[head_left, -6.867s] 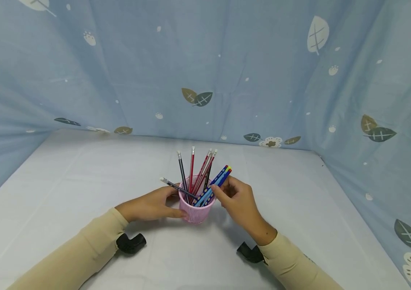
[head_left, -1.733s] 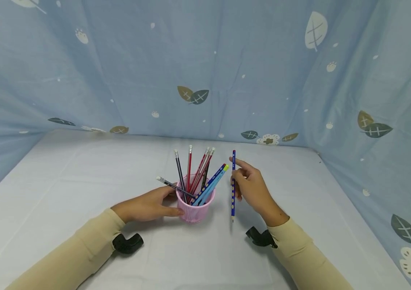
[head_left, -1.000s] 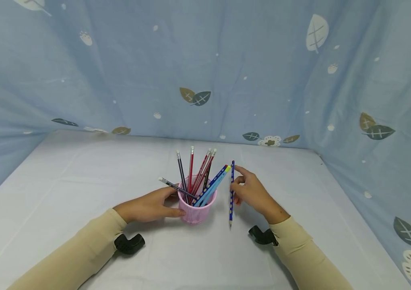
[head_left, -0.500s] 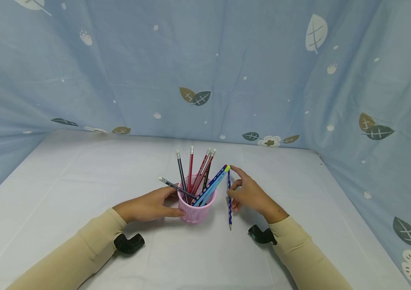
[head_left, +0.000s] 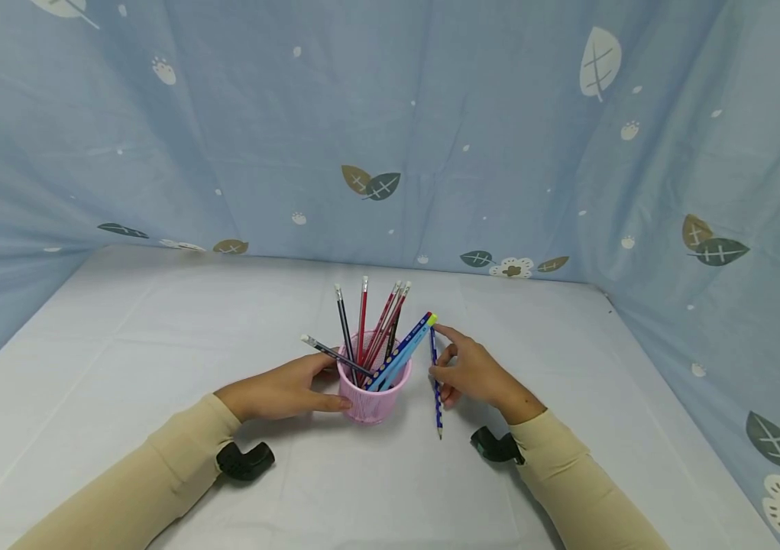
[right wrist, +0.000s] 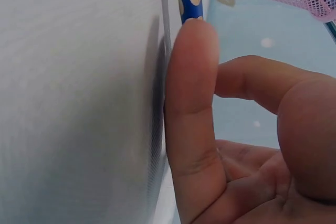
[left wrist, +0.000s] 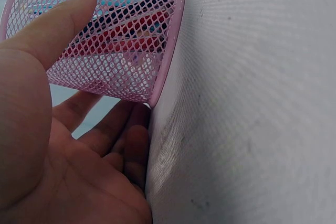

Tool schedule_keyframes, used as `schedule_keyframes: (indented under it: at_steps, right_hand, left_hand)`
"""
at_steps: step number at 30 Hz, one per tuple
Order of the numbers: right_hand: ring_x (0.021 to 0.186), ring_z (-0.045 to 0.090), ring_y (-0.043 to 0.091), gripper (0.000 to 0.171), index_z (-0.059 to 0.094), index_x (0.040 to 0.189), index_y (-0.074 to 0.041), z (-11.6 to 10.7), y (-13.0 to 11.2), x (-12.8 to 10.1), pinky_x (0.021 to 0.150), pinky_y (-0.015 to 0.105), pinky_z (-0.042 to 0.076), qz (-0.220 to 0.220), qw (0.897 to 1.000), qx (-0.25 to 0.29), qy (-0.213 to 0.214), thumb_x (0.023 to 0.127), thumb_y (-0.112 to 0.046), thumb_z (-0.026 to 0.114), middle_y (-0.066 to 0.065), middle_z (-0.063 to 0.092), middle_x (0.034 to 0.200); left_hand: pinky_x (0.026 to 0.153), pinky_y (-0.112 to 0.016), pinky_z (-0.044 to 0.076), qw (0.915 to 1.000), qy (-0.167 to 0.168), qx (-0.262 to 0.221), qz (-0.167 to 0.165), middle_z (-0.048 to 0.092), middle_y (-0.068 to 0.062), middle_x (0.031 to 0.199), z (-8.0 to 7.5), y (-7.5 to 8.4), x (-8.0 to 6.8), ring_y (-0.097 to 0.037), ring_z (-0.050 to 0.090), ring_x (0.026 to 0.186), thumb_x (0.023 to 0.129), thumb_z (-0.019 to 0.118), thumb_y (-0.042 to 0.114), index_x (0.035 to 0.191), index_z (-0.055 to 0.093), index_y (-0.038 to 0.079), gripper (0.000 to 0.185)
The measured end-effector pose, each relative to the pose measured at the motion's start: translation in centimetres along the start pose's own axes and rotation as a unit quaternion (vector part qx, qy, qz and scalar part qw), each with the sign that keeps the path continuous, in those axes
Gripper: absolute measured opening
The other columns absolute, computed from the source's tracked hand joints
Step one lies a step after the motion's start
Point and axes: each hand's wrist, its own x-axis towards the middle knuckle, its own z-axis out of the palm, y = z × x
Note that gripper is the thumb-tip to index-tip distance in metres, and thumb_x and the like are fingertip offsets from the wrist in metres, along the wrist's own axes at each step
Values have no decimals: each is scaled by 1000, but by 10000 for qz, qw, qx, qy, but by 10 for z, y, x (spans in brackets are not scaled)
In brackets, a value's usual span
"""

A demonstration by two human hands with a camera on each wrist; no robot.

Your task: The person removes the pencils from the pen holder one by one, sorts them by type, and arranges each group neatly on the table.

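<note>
Your right grip [head_left: 470,372], thumb against fingers, pinches the slim blue, pale-spotted wooden pencil [head_left: 438,416] beside the round pink mesh cup [head_left: 369,406]. Your left grip [head_left: 283,391], half-spread, holds the cup. Judgement: the pencil is light, stiff, inclined to roll; pinch mid-shaft, sparing the point.

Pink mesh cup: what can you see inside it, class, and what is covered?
Red pencils, dark pencils, a spotted blue pencil and at least one light-blue pencil lean in the pink mesh cup. Its wall partly hides their lower ends; tips cannot be made out.
</note>
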Motion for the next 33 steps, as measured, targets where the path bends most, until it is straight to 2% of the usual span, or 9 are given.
schedule_keyframes:
  at_steps: [14,20,25,29,33]
  right_hand:
    - [55,66,19,70,40,152,-17,1,-3,-2,53,30,59,-99,9974,-697,174,91,-10,73,10,61,99]
    - [55,65,19,66,44,150,-19,2,-1,-2,53,30,58,-171,9959,-876,163,91,-11,73,9,61,99]
    - [55,60,17,55,51,144,-19,3,-4,-5,53,28,53,-471,9913,-1142,465,93,-15,71,8,61,98]
    - [55,60,19,42,57,136,-17,3,-9,-10,53,30,52,-808,9894,-977,708,95,-18,68,8,62,98]
    - [57,62,22,30,60,127,-14,4,-19,-17,51,30,52,-1065,9896,-577,777,98,-19,64,10,62,100]
  left_hand:
    - [118,-53,35,10000,62,74,-16,52,-11,148,-2,2,0,-32,48,138,91,74,39,149,41,3,76]
    - [119,-54,32,9999,7,-94,121,50,-15,150,-1,1,-1,-35,45,141,90,74,35,149,41,0,75]
    - [120,-54,31,9994,-33,-178,283,50,-15,150,-1,-1,0,-35,44,141,91,74,33,146,44,0,71]
    - [121,-52,30,9989,-67,-286,374,48,-15,151,-2,-2,2,-35,43,142,91,74,31,146,46,1,68]
    - [120,-52,32,9983,-74,-376,434,48,-16,151,-2,-2,2,-36,44,141,91,74,29,146,45,1,68]
